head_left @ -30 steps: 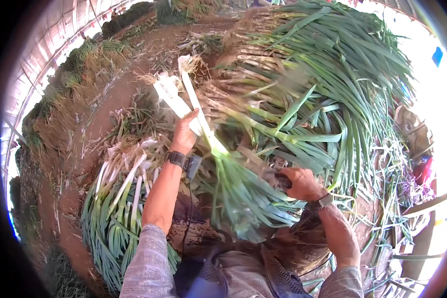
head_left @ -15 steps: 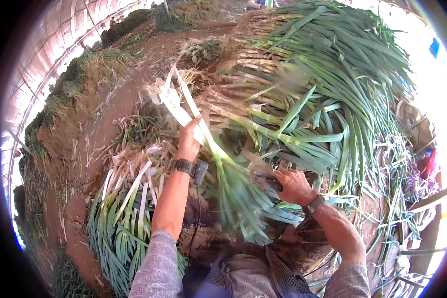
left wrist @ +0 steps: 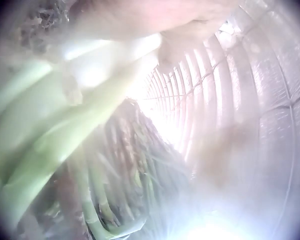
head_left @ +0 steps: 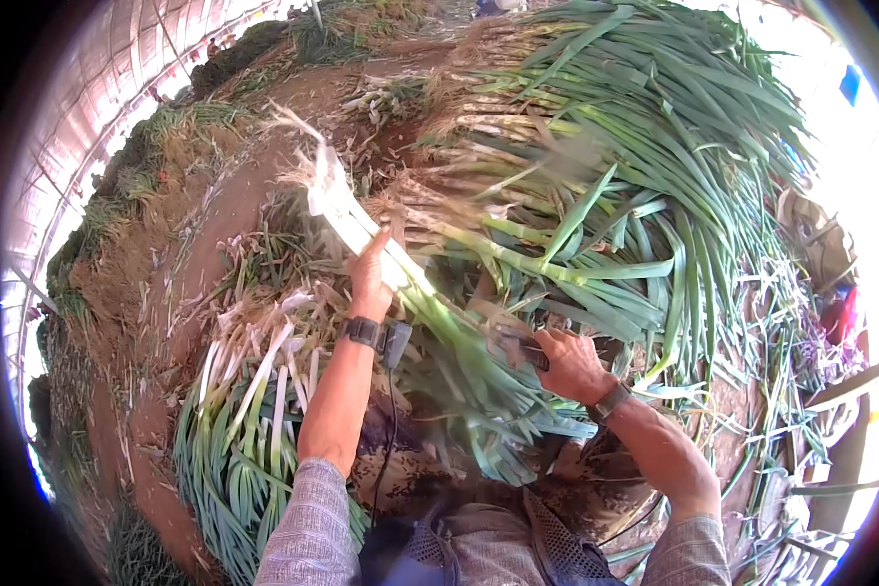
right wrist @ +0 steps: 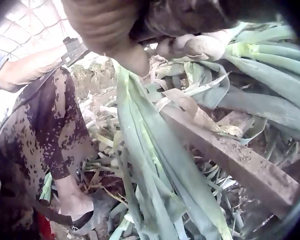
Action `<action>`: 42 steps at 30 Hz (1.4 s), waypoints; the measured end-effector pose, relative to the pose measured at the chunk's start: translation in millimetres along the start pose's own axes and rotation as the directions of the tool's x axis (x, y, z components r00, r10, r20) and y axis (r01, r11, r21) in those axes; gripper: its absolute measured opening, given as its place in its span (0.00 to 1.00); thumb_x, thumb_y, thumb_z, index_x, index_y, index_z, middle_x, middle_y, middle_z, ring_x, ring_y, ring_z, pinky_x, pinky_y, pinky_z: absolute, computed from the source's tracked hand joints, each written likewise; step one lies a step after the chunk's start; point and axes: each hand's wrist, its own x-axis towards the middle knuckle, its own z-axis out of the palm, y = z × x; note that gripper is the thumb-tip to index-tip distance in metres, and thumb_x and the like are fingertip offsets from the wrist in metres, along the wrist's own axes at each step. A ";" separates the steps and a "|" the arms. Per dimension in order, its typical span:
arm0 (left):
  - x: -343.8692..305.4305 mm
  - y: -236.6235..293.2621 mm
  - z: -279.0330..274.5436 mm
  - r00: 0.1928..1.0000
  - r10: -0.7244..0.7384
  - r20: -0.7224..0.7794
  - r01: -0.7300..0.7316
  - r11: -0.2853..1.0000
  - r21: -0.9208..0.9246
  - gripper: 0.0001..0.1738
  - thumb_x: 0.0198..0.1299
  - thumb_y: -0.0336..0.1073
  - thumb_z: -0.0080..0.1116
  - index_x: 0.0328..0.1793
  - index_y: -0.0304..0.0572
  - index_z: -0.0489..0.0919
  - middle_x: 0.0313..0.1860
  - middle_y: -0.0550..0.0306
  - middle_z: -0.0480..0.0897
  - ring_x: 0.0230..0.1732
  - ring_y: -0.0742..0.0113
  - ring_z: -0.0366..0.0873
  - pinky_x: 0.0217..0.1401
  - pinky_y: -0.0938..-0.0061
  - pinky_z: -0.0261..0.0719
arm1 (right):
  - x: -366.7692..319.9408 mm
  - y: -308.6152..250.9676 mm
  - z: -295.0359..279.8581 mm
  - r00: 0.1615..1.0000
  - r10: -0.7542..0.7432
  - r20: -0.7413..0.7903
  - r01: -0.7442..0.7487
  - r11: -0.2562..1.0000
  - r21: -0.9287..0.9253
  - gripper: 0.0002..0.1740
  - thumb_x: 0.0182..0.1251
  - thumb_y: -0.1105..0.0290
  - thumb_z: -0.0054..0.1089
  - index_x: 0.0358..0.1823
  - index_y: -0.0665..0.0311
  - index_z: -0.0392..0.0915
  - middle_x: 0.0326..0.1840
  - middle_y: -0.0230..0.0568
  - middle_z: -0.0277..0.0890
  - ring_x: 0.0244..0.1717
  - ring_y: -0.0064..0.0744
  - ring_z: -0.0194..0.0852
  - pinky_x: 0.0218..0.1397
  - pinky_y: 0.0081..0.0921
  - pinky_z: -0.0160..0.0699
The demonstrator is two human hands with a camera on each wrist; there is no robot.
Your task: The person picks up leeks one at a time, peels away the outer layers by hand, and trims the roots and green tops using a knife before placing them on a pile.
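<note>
Leeks [head_left: 350, 221] slant across the front of the person's lap, roots [head_left: 308, 174] up and away, leaves [head_left: 488, 396] fanning down between the hands. The left hand [head_left: 369, 278] grips the pale shafts, fingers curled round them; that hold should be firm yet not crushing, since the shafts look smooth and could slip or bruise. The right hand [head_left: 571, 366] is closed round the dark handle of a tool [head_left: 533, 354] beside the leaves; its far end is too blurred to tell whether it touches them. Good work here calls for leaves gathered close, a short controlled stroke, and the tool's path well apart from the left fingers and the trousers [head_left: 596, 469] below. The pile [head_left: 654, 107] crowds the right side, so the elbow wants room.
</note>
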 end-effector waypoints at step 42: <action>-57.4 12.5 39.3 0.783 -0.160 0.601 0.233 0.971 -0.045 0.21 0.62 0.54 0.62 0.43 0.43 0.76 0.29 0.53 0.79 0.32 0.55 0.79 0.40 0.56 0.79 | 44.1 -7.8 -30.2 0.935 -0.060 -0.350 0.125 0.978 0.165 0.30 0.49 0.63 0.72 0.54 0.65 0.75 0.47 0.51 0.80 0.47 0.53 0.79 0.49 0.43 0.80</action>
